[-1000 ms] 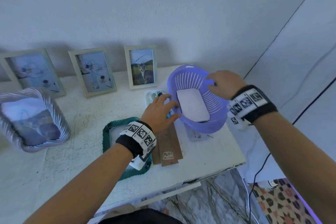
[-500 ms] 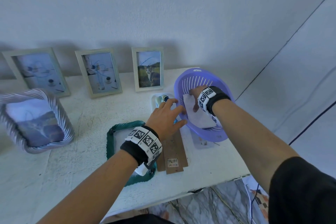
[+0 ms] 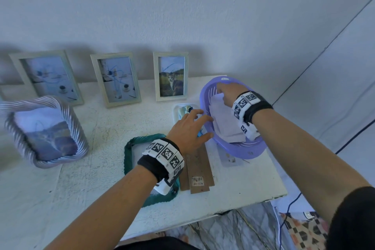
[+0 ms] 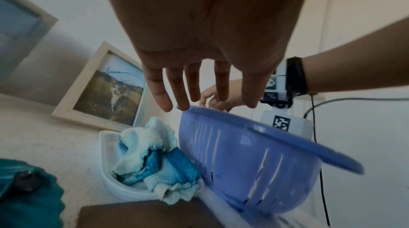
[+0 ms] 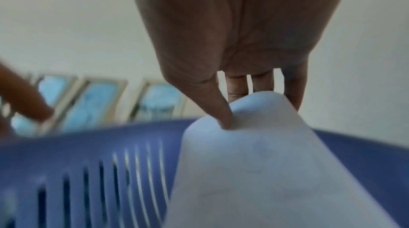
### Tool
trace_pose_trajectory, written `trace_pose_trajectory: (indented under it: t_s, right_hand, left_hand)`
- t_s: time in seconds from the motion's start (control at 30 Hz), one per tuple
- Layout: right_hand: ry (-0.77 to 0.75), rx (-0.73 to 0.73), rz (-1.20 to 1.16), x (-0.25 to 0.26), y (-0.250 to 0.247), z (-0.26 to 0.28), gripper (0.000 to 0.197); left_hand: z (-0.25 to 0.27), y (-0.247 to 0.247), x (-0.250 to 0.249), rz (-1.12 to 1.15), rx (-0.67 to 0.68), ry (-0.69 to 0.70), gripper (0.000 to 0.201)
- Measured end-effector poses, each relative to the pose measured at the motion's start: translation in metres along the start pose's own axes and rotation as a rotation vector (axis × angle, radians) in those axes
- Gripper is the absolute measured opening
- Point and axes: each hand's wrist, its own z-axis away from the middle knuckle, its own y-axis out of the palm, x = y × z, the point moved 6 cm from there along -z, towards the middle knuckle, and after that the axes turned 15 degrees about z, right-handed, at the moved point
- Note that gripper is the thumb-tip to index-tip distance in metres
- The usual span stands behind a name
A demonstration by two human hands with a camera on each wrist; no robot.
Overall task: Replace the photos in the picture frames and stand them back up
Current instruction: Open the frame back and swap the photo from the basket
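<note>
A purple slotted basket (image 3: pixel 243 149) stands tilted at the table's right end, with a white photo sheet (image 3: pixel 225 126) lying blank side up in it. My right hand (image 3: pixel 221 92) reaches into the basket. In the right wrist view its thumb and fingers pinch the far edge of the sheet (image 5: pixel 254 161), which is bent upward. My left hand (image 3: pixel 200 125) is open with spread fingers at the basket's left rim (image 4: pixel 254 126). A green frame (image 3: pixel 129 148) lies flat under my left wrist, with brown backing boards (image 3: pixel 199 170) beside it.
A white tray with a blue cloth (image 3: pixel 183 108) sits just left of the basket. Three pale frames (image 3: pixel 171 76) stand along the wall, and a silver rope-edged frame (image 3: pixel 44 132) stands at the left. The table's front edge (image 3: pixel 263 199) is near, with a cable past it.
My right hand moved from the basket's far rim down into the basket and took hold of the white sheet. My left hand stayed at the near rim.
</note>
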Motion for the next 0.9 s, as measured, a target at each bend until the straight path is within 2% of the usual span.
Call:
trace_pose_trajectory:
  t_s: [0.17,0.3,0.37,0.43,0.53,0.6,0.67,0.73,0.8,0.9]
  right_hand:
    - [0.012,-0.261,-0.263,-0.021,-0.066,0.037,0.029]
    - [-0.096,-0.492,-0.318,-0.015,-0.121,0.079,0.024]
    - [-0.188,-0.549,-0.414,0.001,-0.137,0.099,0.024]
    - [-0.278,-0.545,-0.526,0.022,-0.141,0.113,0.022]
    - [-0.354,-0.515,-0.672,0.055,-0.13,0.121,0.02]
    - [-0.366,-0.54,-0.752,0.073,-0.114,0.123,0.023]
    - [-0.316,-0.52,-0.837,0.087,-0.089,0.12,0.034]
    - [-0.245,-0.378,-0.925,0.103,-0.057,0.116,0.041]
    - [-0.24,-0.193,-0.991,0.125,-0.025,0.114,0.037]
    - [-0.228,-0.107,-1.041,0.153,0.009,0.117,0.023]
  left_hand:
    - [0.008,-0.039,0.002,0.233,-0.221,-0.001,0.038]
    - [0.02,-0.073,0.001,0.45,-0.383,-0.037,0.035]
    - [0.029,-0.086,-0.002,0.55,-0.425,-0.045,0.034]
    - [0.042,-0.095,-0.003,0.638,-0.43,-0.048,0.031]
    - [0.066,-0.101,0.004,0.74,-0.412,-0.052,0.014]
    - [0.085,-0.104,0.017,0.77,-0.44,-0.096,0.011]
    - [0.107,-0.106,0.034,0.819,-0.489,-0.161,0.011]
    - [0.126,-0.106,0.053,0.84,-0.516,-0.228,0.011]
    - [0.141,-0.103,0.069,0.814,-0.51,-0.303,0.01]
    - [0.156,-0.093,0.087,0.76,-0.463,-0.427,0.009]
